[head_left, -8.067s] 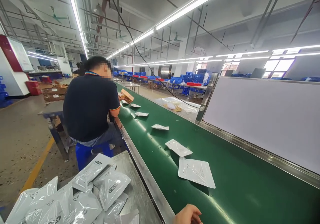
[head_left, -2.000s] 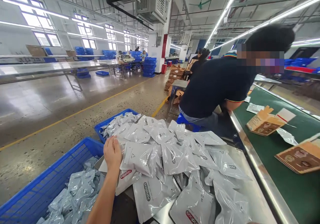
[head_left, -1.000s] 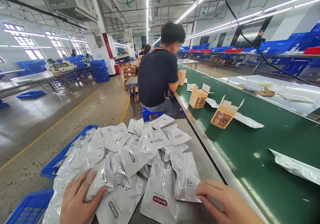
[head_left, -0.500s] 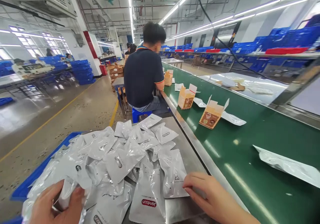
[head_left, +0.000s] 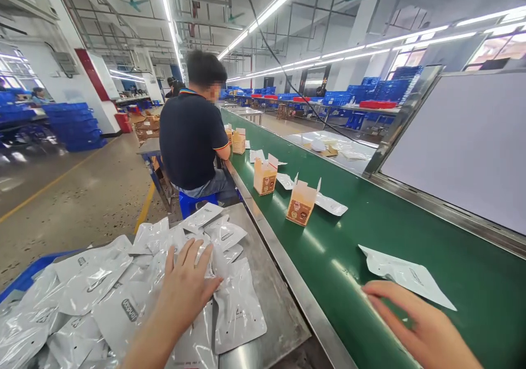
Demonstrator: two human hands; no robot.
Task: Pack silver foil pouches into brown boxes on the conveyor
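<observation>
Left hand (head_left: 187,287) fingers spread flat on pouch pile (head_left: 123,297), bench (head_left: 267,281) at 7 o'clock; right hand (head_left: 415,325) open beside pouch (head_left: 405,274) on belt (head_left: 370,232); many pouches remain

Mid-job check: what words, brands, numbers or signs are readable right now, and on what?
"Jondoon", roughly, upside down: white pouch in the pile beside the left hand; letters uncertain.
Dark logos on the other pouches: too blurred to read.
Print on the brown cartons on the green belt: too small.
Pouch by the right hand: faint marks, unreadable.
</observation>
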